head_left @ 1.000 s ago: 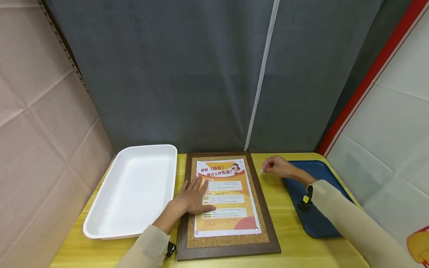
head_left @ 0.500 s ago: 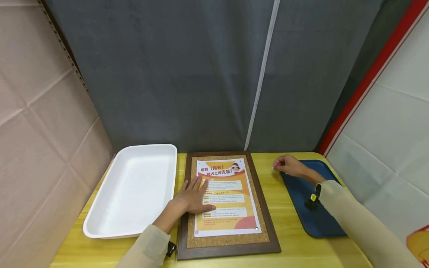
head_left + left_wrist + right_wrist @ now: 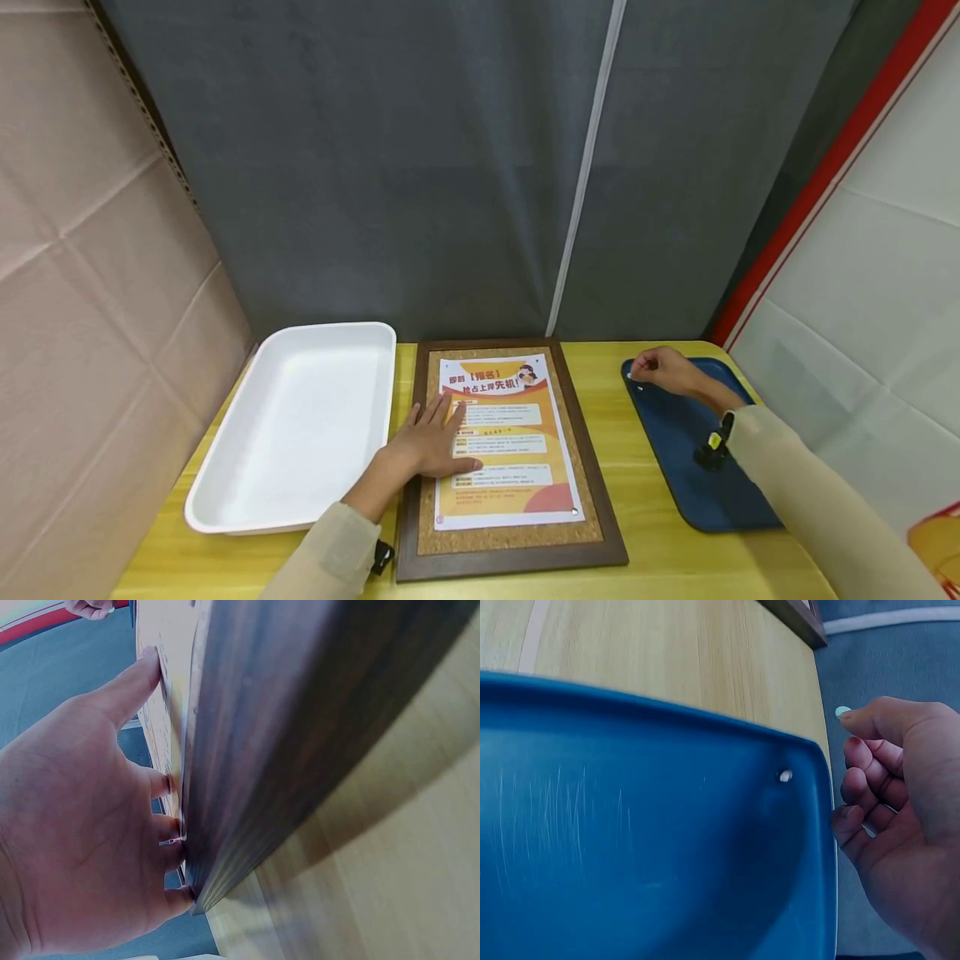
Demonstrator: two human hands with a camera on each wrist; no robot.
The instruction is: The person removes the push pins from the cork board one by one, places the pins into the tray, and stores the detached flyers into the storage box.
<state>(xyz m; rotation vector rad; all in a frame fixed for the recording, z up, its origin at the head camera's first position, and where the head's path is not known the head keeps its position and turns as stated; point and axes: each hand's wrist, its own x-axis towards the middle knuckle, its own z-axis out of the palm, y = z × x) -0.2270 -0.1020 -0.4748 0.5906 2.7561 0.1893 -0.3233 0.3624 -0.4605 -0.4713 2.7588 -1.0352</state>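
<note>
yellow wood-grain table (image 3: 633, 508) beneath; left hand (image 3: 426, 444), fingers spread, touches orange-and-white paper poster (image 3: 517, 467); right hand (image 3: 669, 372) pinches small pale round disc (image 3: 843, 712)

Left hand (image 3: 435, 446) palm down, fingers (image 3: 439, 412) spread, thumb (image 3: 468, 467) out to the side. Right hand (image 3: 667, 372) well apart from it, fingers (image 3: 859, 787) curled in, thumb (image 3: 892, 718) set in a pinch. Both arms (image 3: 708, 395) stretched forward.

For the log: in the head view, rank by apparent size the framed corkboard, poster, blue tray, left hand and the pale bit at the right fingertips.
1. Framed corkboard
2. Poster and blue tray, unranked: they look close and the right arm covers part of the tray
3. Left hand
4. Pale bit
</note>
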